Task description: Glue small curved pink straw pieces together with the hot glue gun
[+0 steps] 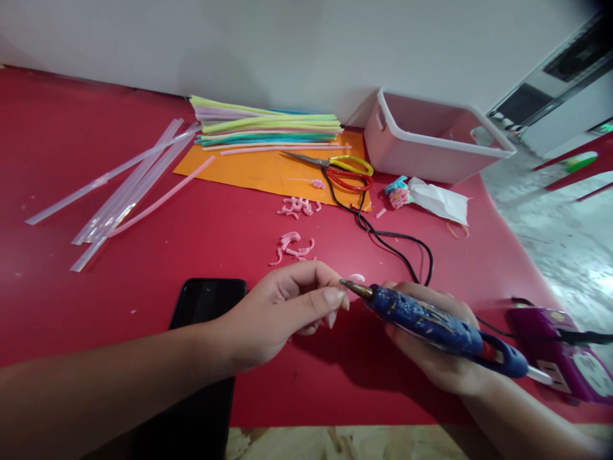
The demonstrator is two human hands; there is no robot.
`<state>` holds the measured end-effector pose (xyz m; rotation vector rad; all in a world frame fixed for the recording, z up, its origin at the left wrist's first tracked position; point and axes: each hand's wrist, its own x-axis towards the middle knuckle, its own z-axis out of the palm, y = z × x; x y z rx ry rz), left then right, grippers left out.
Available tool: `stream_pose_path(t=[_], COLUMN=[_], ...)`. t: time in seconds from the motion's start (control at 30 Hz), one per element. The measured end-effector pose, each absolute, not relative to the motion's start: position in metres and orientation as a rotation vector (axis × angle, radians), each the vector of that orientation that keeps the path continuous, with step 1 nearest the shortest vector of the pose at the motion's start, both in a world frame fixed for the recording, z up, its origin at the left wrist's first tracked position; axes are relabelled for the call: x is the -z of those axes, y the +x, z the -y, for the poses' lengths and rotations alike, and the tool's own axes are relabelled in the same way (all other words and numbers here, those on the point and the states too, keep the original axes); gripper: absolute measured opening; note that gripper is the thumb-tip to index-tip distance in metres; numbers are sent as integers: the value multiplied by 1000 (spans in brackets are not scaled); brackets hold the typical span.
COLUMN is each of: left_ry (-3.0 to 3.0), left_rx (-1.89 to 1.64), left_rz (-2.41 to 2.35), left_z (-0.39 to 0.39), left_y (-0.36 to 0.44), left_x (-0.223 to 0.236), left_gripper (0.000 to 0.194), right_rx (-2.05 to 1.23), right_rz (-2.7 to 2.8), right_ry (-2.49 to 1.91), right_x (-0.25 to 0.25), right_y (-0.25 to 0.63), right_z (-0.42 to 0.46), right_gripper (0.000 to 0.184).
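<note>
My right hand point(440, 358) is wrapped round a blue hot glue gun point(426, 321), its metal nozzle pointing left. A glue stick point(540, 374) juts from its back end. My left hand point(287, 303) is closed, thumb and forefinger pinched together right by the nozzle tip; what they hold, if anything, is hidden. Just behind the nozzle a small pale pink piece point(356, 278) lies on the red table. Short curled pink pipe cleaner pieces point(291, 245) lie beyond my left hand, with a second little pile point(297, 206) farther back.
Pipe cleaners point(268, 124) and scissors point(330, 165) lie on orange card point(239, 172). Glue sticks point(138, 185) are at left, a phone point(211, 297) under my left forearm. A pink bin point(426, 147), small pipe cleaner flowers point(398, 197), black cord point(407, 239) and purple power strip point(550, 326) are at right.
</note>
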<state>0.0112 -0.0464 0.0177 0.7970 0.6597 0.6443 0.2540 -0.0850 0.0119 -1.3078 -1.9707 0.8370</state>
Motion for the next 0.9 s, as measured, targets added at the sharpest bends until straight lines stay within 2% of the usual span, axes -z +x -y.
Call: stream_pose_path(t=[0.17,0.37,0.47,0.6,0.73,0.9], left_ry=[733,639,684,762,868,928], left_rx=[-666,-782,-831,-859,-881,-864], left_rz=[-680,-770,-788,-808,-824,-814], left_z=[46,44,43,44,45,46], left_y=[11,12,12,12,12,12], left_x=[-20,-21,-19,-17,-19,-20], left_gripper=[29,22,18,16,19,22], right_rx=[-821,-535,-458,-352,-354,-338], right_rz=[1970,1905,2001,2031,2020,2094], right_ry=[-1284,-1215,-1119,-1234,-1330,-1208], right_x=[-14,-9,-7,-9,-9,-8], right_y=[252,246,244,242,243,247], right_z=[87,90,88,89,90,89], right_gripper=[13,30,23,17,18,17])
